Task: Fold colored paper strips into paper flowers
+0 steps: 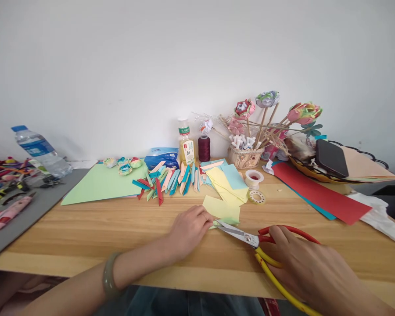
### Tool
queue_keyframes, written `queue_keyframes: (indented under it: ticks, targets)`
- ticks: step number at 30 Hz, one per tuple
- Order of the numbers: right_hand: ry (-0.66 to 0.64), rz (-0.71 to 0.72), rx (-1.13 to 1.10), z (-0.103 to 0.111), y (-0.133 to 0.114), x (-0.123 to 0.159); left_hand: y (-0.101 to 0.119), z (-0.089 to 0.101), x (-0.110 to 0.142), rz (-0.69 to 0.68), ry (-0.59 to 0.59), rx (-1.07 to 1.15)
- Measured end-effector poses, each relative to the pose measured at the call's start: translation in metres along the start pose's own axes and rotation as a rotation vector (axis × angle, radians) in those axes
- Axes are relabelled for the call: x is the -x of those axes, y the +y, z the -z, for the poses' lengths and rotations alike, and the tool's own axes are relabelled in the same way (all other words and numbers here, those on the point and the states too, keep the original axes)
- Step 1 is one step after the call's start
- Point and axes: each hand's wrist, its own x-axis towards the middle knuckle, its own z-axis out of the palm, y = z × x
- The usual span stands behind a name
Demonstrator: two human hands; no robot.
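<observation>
My left hand (191,230) is closed, its fingertips pinching a small piece of light green paper (228,221) just above the table. In my right hand (303,259) is a pair of scissors (246,238) with red and yellow handles. Their blades are parted a little and reach the green paper beside my left fingertips. Behind the blades lies a pale yellow paper sheet (217,207). More yellow paper (228,186) and light blue paper (234,175) overlap just beyond it. Part of the green piece is hidden by my fingers.
Folded paper strips (174,180) lie beyond my left hand, near green sheets (92,184) with paper rosettes. A tape roll (256,196), thread spool (204,148), drink bottle (186,142) and basket of paper flowers (245,157) stand behind. Red paper (319,191) lies right.
</observation>
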Motion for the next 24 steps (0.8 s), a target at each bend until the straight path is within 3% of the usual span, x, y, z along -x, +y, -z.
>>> queue_keyframes:
  ticks: [9,17,24]
  targets:
    - [0.037,0.036,-0.007,-0.002,-0.002,0.0,-0.011,-0.012,0.002,-0.167,0.126,-0.099]
    - [-0.044,0.042,-0.033,0.002,0.001,0.001,-0.019,-0.021,0.005,-0.209,0.148,-0.074]
    - [-0.009,0.032,0.02,-0.001,-0.002,-0.004,-0.02,-0.021,0.006,-0.245,0.153,-0.092]
